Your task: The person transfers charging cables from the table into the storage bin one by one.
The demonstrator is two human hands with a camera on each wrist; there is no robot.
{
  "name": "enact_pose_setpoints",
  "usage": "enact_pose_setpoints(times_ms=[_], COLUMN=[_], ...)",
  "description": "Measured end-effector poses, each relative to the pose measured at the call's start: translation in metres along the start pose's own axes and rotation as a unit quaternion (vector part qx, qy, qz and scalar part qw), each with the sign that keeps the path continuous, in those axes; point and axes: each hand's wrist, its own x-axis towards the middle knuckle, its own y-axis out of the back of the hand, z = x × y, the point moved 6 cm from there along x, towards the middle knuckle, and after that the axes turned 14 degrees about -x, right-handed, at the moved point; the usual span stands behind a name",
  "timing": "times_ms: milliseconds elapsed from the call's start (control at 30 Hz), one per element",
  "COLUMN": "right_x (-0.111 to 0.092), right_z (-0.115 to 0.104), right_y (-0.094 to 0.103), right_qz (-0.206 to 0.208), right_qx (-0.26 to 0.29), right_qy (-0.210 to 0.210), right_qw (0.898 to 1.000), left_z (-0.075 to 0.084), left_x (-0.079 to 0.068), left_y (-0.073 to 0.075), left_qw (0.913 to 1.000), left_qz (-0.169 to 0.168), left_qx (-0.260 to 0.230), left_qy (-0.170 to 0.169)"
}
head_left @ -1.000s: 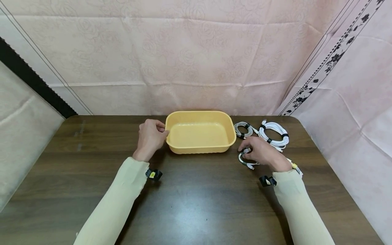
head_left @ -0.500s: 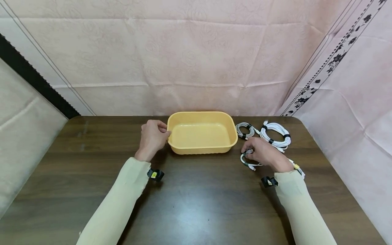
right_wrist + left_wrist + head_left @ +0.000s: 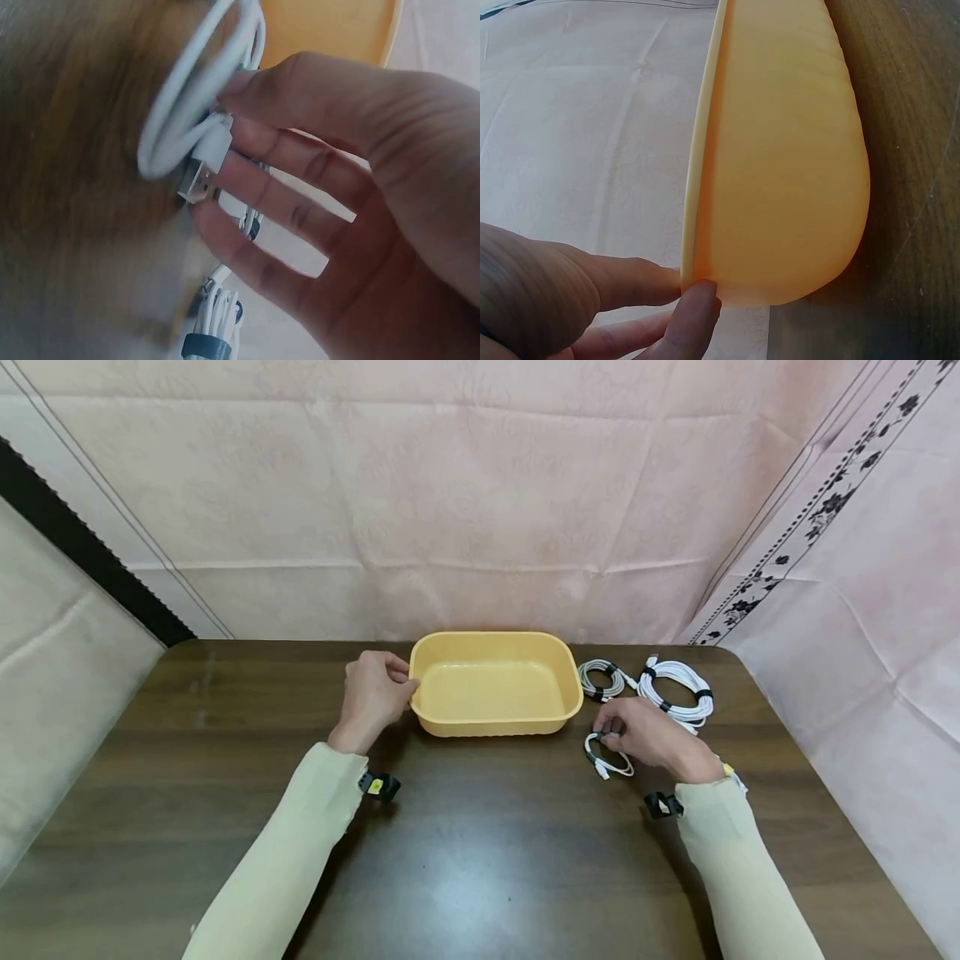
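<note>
My left hand (image 3: 371, 697) pinches the left end of the yellow plastic basin (image 3: 491, 727), which stands at the back of the table. In the left wrist view, thumb and finger grip the basin's rim (image 3: 691, 202) near a corner. Right of the basin, my right hand (image 3: 651, 735) pinches a small coiled white USB cable (image 3: 214, 86) between thumb and fingers. Its metal-ended USB plug (image 3: 214, 146) hangs by the fingertips in the right wrist view. In the head view the hand covers part of the coil.
Behind my right hand lie a smaller grey-white cable coil (image 3: 585, 680) and a larger white one (image 3: 699, 693), both with black straps. Another cable with a yellow part (image 3: 729, 770) is mostly hidden by the right wrist. Patterned cloth (image 3: 480, 527) rises along the table's back edge.
The small cable has turned slightly in my right hand, and its plug ends have shifted left. The left hand still holds the basin, which has barely moved in the view.
</note>
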Motion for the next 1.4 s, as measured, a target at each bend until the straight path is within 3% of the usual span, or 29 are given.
enact_pose_setpoints(times_ms=[533,1400], right_x=[0.0008,0.0036], right_z=[-0.0020,-0.0042], right_y=[-0.0024,0.0022], right_qz=[-0.016,-0.002], right_qx=[0.016,0.015], right_qy=[-0.002,-0.004], right_qw=[1.000,1.000], left_z=[0.0014,-0.0005], left_x=[-0.0012,0.0005], left_y=[-0.0002,-0.0009], left_qw=[1.0000,0.9993], left_qz=[-0.002,-0.009], left_qx=[0.003,0.005], left_qy=[0.006,0.035])
